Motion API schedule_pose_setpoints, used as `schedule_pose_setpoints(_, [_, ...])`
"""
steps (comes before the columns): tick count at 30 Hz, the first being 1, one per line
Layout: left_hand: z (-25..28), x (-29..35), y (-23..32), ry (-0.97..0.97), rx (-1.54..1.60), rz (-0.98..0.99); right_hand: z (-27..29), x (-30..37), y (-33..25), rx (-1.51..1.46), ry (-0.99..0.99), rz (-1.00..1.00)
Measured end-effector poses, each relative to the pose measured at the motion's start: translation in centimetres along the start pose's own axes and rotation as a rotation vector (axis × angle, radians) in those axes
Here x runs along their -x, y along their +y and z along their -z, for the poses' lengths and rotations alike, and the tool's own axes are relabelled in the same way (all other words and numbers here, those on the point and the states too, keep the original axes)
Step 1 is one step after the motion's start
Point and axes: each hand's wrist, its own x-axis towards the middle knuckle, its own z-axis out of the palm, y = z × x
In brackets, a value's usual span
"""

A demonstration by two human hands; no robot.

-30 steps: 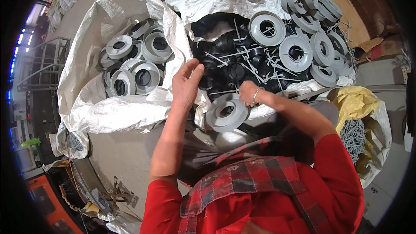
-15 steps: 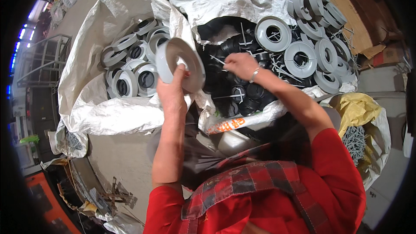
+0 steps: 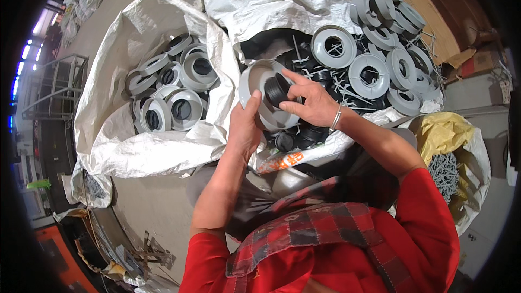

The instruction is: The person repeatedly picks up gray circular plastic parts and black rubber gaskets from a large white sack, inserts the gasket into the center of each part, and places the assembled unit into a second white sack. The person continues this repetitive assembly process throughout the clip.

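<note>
Left hand: pinches the near left side of a round grey plastic ring. The thumb is on top, and the other fingers are mostly hidden. This hold seems to keep the hollow side turned to the right.
Right hand: pinches a round black ribbed plastic cap between thumb and fingers, maybe so its left side stays free.
Cap and ring: the cap is at the ring's hollow, over the right sack. I can't tell if they touch inside.
Left sack: a big white woven sack, its mouth wide open, perhaps for easy reach.
Right sack: a white woven sack with orange marks, its near edge low, maybe so the loose black caps and thin white plastic sticks are close by.
Held things: one ring, one cap.
Rings in left sack: about nine show; at least four have black middles.
Rings far right: more than ten grey rings, too piled up to count.
Sticks and loose caps: many, too mixed to count.
</note>
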Motion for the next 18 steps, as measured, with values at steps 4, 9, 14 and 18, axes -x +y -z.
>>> schedule_pose_setpoints(4, [-0.8,0.3,-0.9,-0.05,-0.035,0.039,1.1,0.6,-0.9,-0.061,-0.002,-0.17])
schedule_pose_setpoints(9, [-0.1,-0.1,-1.1,-0.121,-0.128,0.128,1.1,1.6,-0.6,0.313,-0.081,-0.032])
schedule_pose_setpoints(14, [-0.7,0.0,-0.4,-0.159,-0.17,0.204,1.4,2.3,0.4,0.355,-0.081,0.184])
schedule_pose_setpoints(18, [-1.3,0.4,-1.5,-0.133,-0.13,0.157,0.8,2.3,0.9,0.125,0.049,-0.053])
